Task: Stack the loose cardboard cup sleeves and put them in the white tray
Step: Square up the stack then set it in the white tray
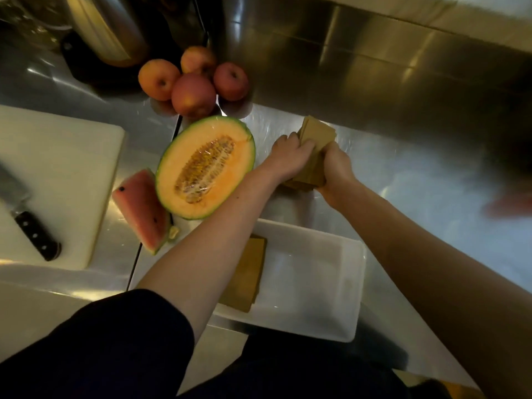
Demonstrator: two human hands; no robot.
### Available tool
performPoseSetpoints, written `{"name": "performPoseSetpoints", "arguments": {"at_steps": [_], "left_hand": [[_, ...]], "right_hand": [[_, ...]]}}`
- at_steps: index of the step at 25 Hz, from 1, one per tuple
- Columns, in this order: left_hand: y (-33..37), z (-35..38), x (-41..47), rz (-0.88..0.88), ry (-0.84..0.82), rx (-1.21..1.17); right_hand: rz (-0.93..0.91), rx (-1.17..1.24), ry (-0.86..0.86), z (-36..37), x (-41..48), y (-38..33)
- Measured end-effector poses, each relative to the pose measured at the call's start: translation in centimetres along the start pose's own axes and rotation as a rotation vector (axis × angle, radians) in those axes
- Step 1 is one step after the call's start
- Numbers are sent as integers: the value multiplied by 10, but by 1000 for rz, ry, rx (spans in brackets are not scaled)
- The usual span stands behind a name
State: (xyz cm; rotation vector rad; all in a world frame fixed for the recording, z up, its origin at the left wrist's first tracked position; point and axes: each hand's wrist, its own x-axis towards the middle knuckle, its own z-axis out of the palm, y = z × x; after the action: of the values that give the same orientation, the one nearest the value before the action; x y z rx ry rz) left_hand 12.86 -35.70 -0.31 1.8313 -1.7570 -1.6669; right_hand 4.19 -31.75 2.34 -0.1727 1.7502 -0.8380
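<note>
Centre of frame: left hand (290, 156) and right hand (337, 166) are gripping a bundle of cup sleeves (316, 138) from both sides, squaring it on the counter (408, 180) | lower centre: white tray (358, 286) is holding another stack (248, 272) at its left | next, likely: lowering the bundle beside it.

The steel table (403, 174) fills the frame, with a white cutting board (57, 168) at the left edge and a metal pot (109, 27) on a black base at upper left. Four apples (193, 93) sit at upper centre, with a melon half (205, 167) and a watermelon wedge (141, 208) touching below them. At centre right a stack of cardboard sleeves (313, 136) rests on it, and the white tray (331, 283) lies at lower centre.
</note>
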Motion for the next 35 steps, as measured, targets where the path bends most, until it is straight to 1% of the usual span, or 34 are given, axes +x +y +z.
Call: {"name": "performPoseSetpoints", "arguments": {"at_steps": [3,8,13,15,17,21,23,25,27,29,32,35], "left_hand": [[-8,-2,10,1,-42,43],[-13,0,19,5,-70,-12],[-15,3,17,-6,-63,-22],[-12,2,17,-41,-68,-90],[-12,0,19,-91,-65,-211],[-11,-3,12,-199,-80,-476],[-6,1,4,-239,-99,-544],[1,6,-6,-243,-122,-576],[4,10,-15,-224,-147,-588],[11,17,-29,-167,-170,-558],[26,30,-52,-104,-208,-528],[43,58,-76,-20,-251,-525]], "right_hand": [[-7,-48,34,3,9,-1],[-11,-96,68,5,17,3],[22,-16,57,5,22,7],[46,42,20,3,23,7],[50,79,-18,-1,24,7],[38,28,-84,-15,24,8],[29,4,-107,-22,21,9],[16,-10,-138,-30,16,10],[7,-26,-172,-38,11,12],[-69,-64,-199,-55,3,17],[-203,-141,-173,-82,-14,24],[-240,-120,-184,-120,-32,32]]}}
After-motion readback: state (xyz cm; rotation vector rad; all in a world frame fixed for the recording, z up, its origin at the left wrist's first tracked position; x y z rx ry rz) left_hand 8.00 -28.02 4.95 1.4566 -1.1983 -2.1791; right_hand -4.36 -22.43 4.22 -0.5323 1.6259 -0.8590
